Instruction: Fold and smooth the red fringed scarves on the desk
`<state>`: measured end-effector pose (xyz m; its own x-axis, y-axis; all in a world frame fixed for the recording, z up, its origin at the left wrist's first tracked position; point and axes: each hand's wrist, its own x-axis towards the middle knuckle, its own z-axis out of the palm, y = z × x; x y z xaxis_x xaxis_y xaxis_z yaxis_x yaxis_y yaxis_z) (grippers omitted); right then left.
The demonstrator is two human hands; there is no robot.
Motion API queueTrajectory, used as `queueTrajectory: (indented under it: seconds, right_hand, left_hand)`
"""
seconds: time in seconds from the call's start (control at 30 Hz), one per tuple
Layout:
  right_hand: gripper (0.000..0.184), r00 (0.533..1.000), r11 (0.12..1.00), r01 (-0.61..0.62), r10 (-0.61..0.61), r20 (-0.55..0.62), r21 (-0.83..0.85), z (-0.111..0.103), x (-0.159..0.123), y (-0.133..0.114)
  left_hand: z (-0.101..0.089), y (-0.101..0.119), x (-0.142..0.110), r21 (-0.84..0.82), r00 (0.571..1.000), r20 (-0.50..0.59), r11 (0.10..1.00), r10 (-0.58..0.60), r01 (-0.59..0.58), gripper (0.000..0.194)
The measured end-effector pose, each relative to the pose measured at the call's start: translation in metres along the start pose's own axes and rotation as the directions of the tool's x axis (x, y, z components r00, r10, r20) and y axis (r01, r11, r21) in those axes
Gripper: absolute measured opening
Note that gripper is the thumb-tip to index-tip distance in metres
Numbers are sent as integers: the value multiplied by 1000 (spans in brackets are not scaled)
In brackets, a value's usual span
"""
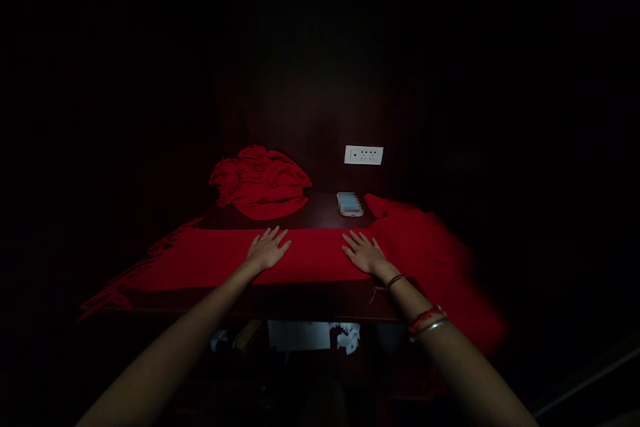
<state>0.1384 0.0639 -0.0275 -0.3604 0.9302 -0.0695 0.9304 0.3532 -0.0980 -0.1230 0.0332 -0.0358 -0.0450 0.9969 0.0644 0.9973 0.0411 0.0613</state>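
Note:
A red fringed scarf (315,255) lies flat across the dark table, its tassels hanging toward the left end. My left hand (269,249) rests palm down on it, left of the middle, fingers spread. To the right, my right hand (363,253) also lies flat on the scarf with its fingers apart. Neither hand grips anything. Beyond my right hand, more red cloth (430,247) lies loosely and drops over the table's right side; whether it is one piece with the scarf I cannot tell.
A crumpled red cloth heap (265,180) sits at the back left of the table (320,210). A phone (349,204) lies behind the scarf, below a white wall socket (364,155). Pale papers (300,335) show on a shelf under the tabletop. The surroundings are very dark.

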Motion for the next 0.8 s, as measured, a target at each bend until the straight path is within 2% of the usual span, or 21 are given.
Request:
queueTrajectory:
  seconds: [0.07,0.17,0.27,0.33,0.4,0.47,0.57,0.7,0.8]
  right_hand:
    - [55,999,999,-40,40,7,-4,-4,0,8]
    - [56,999,999,-32,33,-13,14,-8,0,-5]
    - [57,989,992,122,-118,-84,42,-8,-3,-38]
    - [57,973,973,224,-220,-70,54,-5,-6,-56]
    - [57,964,963,264,-263,-25,62,-1,-8,-62]
    - [57,970,968,244,-244,-1,56,2,-10,-55]
    - [56,988,987,155,-156,13,31,1,-11,-28]
    - [56,998,998,57,-57,0,-8,1,-12,4]
    - [56,999,999,34,-34,2,-25,0,-11,10]
  left_hand:
    - [0,-2,-1,4,1000,-1,1000,-14,14,56]
    - [0,-2,-3,10,1000,-4,1000,-26,26,55]
    - [0,-2,-3,8,1000,3,1000,-24,24,55]
    - [-1,-3,-3,6,1000,7,1000,-12,12,56]
    - [-1,-6,-4,8,1000,15,1000,3,-3,56]
    - [-2,-14,-5,12,1000,21,1000,7,-7,56]
    - [-3,-38,-8,25,1000,20,999,-24,24,55]
    - [-7,-83,-14,44,992,36,991,-125,123,55]
    - [-11,-103,-19,58,977,33,976,-211,209,55]
